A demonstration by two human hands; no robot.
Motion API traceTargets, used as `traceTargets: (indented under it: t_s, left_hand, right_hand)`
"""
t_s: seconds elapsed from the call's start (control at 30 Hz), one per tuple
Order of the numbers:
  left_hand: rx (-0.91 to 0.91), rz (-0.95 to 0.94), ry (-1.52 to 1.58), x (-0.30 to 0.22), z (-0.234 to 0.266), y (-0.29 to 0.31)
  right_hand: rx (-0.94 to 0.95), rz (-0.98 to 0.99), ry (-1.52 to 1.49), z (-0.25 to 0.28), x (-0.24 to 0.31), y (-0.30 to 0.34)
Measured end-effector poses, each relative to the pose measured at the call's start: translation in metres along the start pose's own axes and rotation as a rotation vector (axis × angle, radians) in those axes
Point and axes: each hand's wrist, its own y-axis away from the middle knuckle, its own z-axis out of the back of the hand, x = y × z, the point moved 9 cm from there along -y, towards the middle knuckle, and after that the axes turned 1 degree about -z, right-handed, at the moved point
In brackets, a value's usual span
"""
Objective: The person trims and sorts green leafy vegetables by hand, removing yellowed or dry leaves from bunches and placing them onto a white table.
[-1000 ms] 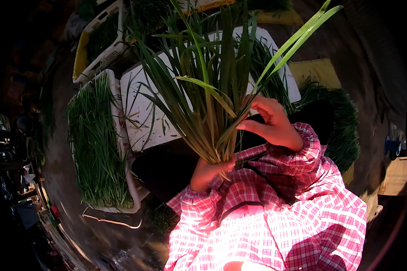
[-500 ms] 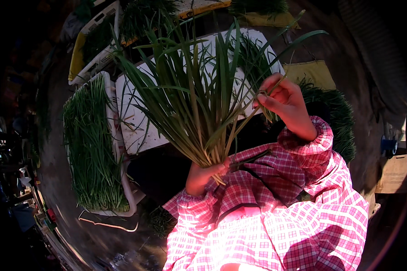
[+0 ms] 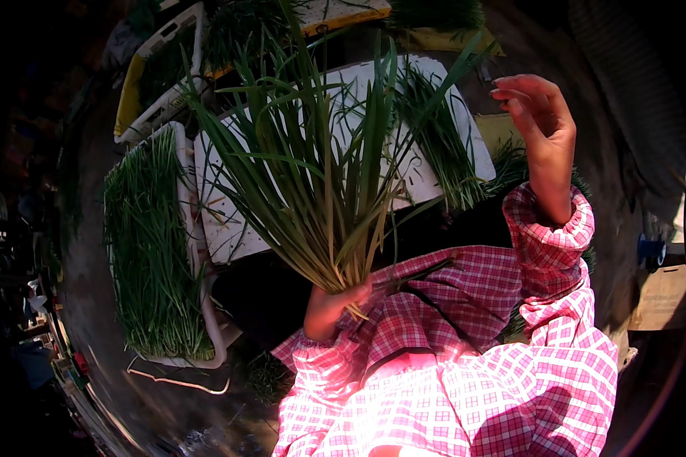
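My left hand [image 3: 337, 303] is closed round the pale lower ends of a bunch of garlic chives [image 3: 312, 183]. The long flat green leaves fan upward and away from me, and a few stalk ends poke out below the fist. Raised at the right, well apart from the bunch, my right hand [image 3: 545, 122] has its fingers loosely curled and the thumb apart from them. Nothing shows between them. Beyond the bunch lies a white board [image 3: 236, 225] with leaf scraps on it. More garlic chives [image 3: 442, 145] lie along its right part.
At the left stands a pale crate [image 3: 219, 335] packed with cut greens [image 3: 156, 251]. A white and yellow crate [image 3: 141, 95] sits at the far left. Greens on a yellow cloth [image 3: 465, 39] lie at the back. A cardboard box [image 3: 663, 297] is at the right edge.
My right hand has left the outer leaves of the bunch, moved up and right, and its pinch has loosened. My left hand keeps its hold, slightly lower and to the left.
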Motion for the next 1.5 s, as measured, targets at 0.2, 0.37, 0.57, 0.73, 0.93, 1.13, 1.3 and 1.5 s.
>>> traceTargets:
  t_s: [0.2,0.37,0.57,0.73,0.93,1.13,1.3,1.5]
  left_hand:
    - [-0.083,0.029,-0.136,-0.001,0.007,0.007]
    - [-0.056,0.011,-0.137,-0.001,0.005,0.012]
    - [0.025,-0.043,0.072,-0.006,-0.011,0.011]
    - [0.073,-0.034,0.262,-0.008,-0.024,0.01]
    - [-0.028,-0.037,0.034,-0.008,-0.017,0.007]
    - [-0.094,-0.038,0.131,0.013,0.0,-0.004]
    - [-0.204,0.063,0.157,0.051,0.054,-0.045]
    - [-0.386,0.229,0.224,0.117,0.107,-0.05]
  right_hand:
    - [0.292,0.537,0.522,-0.06,0.065,0.024]
    - [0.265,0.603,0.53,-0.072,0.068,0.025]
    - [0.313,0.4,0.333,-0.09,0.039,0.087]
    - [0.529,-0.196,0.14,-0.119,-0.035,0.143]
    - [0.466,-0.219,-0.035,-0.139,-0.043,0.144]
    - [0.449,-0.45,-0.196,-0.154,-0.093,0.141]
    - [0.408,-0.998,-0.351,-0.154,-0.173,0.164]
    - [0.341,-1.054,-0.4,-0.159,-0.237,0.203]
